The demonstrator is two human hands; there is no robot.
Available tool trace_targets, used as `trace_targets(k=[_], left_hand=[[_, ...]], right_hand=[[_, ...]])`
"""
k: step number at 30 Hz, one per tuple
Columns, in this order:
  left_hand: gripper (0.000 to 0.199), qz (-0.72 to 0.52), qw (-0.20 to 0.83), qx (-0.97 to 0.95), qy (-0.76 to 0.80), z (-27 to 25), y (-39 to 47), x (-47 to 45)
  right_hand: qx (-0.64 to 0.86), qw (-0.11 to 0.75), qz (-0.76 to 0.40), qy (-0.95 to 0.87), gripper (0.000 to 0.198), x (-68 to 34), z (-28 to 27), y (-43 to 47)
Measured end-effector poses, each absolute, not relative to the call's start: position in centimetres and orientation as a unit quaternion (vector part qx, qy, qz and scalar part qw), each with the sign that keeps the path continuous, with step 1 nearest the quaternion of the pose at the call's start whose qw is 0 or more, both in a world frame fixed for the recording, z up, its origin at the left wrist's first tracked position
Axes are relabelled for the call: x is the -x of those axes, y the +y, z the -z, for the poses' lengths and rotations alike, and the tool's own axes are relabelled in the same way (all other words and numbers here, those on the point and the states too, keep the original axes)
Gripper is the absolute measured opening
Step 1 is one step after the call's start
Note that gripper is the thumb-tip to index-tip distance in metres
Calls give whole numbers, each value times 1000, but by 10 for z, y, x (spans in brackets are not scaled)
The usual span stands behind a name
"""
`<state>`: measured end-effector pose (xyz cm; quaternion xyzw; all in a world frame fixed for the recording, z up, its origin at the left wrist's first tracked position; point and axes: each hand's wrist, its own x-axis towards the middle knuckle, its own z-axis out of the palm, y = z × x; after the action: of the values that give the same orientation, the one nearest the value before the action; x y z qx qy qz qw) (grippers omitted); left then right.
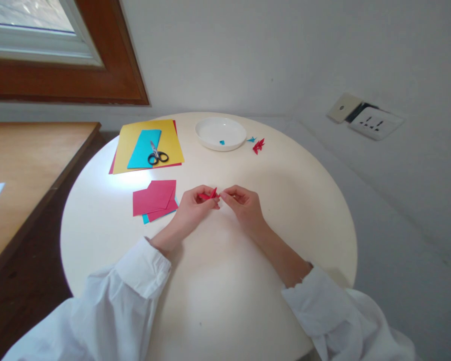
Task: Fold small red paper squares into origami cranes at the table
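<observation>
Between my hands, above the middle of the round table, is a small folded red paper piece, pointed like an origami crane. My left hand pinches its body between thumb and fingers. At its right end, the thumb and forefinger of my right hand close on a thin tip, which they partly hide. Left of my left hand lie several cut red paper sheets, loosely overlapped, with blue paper showing beneath them.
At the back stands a white dish holding a small blue scrap. Folded red paper cranes and a blue one lie beside it. Black-handled scissors rest on blue paper over yellow sheets. A wall borders the white table.
</observation>
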<state>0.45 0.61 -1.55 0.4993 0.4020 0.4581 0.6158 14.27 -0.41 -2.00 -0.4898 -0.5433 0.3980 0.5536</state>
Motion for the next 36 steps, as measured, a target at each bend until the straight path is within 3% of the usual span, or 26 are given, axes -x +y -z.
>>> trace_targets(k=[15, 36], left_hand=[[10, -459, 668, -435, 394, 7, 4, -6], [10, -449, 721, -401, 343, 13, 6, -5]], right_hand=[[470, 533, -266, -651, 9, -150, 18, -7], [480, 520, -245, -662, 2, -148, 18, -8]])
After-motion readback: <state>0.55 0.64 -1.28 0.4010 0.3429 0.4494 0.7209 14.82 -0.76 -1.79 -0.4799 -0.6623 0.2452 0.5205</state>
